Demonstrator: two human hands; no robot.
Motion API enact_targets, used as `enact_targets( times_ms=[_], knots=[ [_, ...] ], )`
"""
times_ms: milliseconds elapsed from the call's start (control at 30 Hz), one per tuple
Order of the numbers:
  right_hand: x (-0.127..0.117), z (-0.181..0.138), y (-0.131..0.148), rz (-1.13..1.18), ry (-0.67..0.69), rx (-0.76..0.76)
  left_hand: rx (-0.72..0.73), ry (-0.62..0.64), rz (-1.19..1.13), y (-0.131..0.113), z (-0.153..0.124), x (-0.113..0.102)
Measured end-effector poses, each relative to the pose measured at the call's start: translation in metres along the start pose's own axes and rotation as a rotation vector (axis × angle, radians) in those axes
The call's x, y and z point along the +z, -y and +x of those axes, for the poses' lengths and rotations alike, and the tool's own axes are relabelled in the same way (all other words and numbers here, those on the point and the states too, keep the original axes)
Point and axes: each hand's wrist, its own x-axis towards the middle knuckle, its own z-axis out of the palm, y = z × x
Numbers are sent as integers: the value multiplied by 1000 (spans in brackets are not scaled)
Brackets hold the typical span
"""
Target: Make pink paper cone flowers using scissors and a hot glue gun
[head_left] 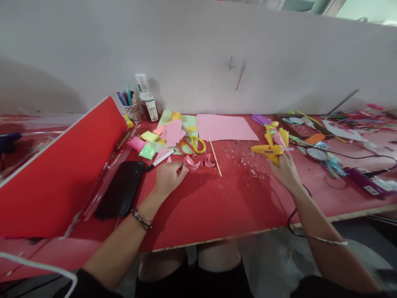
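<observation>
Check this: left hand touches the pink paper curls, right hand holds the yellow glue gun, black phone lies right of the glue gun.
Only the phone is wrong: the head view shows the black phone left of the left hand. The left hand touches the pink paper curls; the right hand holds the yellow glue gun.

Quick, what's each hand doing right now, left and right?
Left hand: fingers closed, pinching the edge of the pink paper curl.
Right hand: closed around the glue gun, holding it just above the table.
</observation>
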Motion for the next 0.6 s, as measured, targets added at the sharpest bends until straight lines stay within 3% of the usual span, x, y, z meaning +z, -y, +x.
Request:
enact_targets(
  times_ms=[200,333,400,500,600],
  knots=[
    [-5,0,-19,-211,132,26,-34,56,0,-1,0,-1],
    [-30,-14,1,-505,212,103,-40,81,21,0,1,0],
    [-39,-24,17,-542,160,75,-49,91,38,0,2,0],
    [-34,-34,47,-222,155,-172,-87,132,80,-1,4,1],
    [-11,-35,82,185,215,-358,-147,201,123,-3,6,1]
  ],
)
